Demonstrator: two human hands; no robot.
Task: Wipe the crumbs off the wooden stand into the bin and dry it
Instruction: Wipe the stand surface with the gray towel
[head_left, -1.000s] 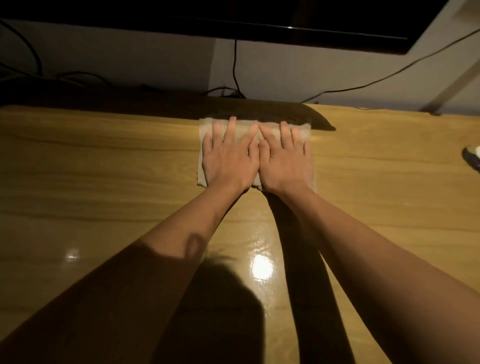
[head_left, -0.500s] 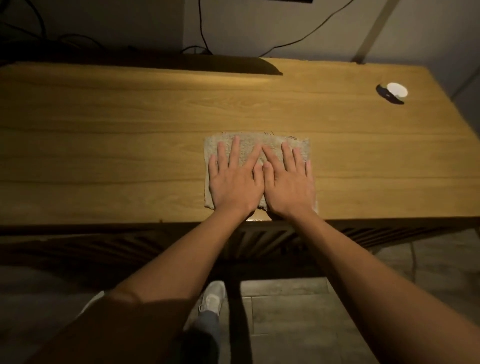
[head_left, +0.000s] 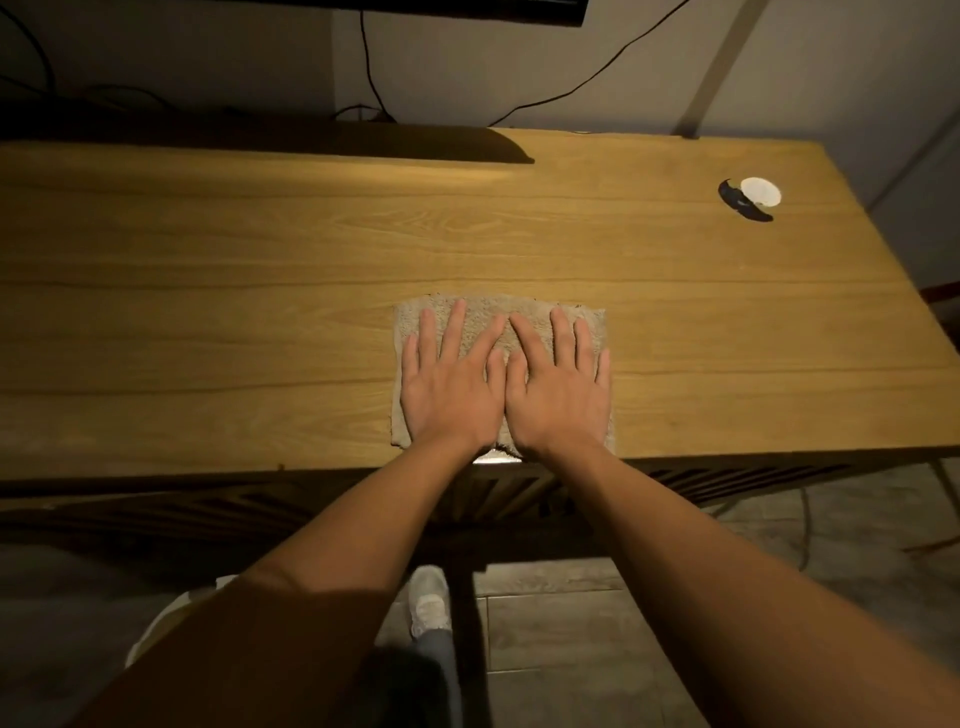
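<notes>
The wooden stand (head_left: 260, 260) fills the upper half of the view, its front edge running across the middle. A beige terry cloth (head_left: 519, 309) lies flat on it, close to that front edge. My left hand (head_left: 449, 395) and my right hand (head_left: 558, 400) rest side by side on the cloth, palms down, fingers straight and slightly spread, thumbs touching. Neither hand grips anything. The hands cover most of the cloth. A few dark specks sit along the cloth's far edge.
A small white round object (head_left: 761, 191) with a dark piece (head_left: 740, 202) beside it sits at the stand's back right. Cables (head_left: 371, 78) hang behind. Below the front edge are slats, a tiled floor, my shoe (head_left: 428, 603) and a pale curved rim (head_left: 156, 629).
Both hands slid the cloth from the back of the stand toward me, to near the front edge. My view has pulled back, and the floor now shows.
</notes>
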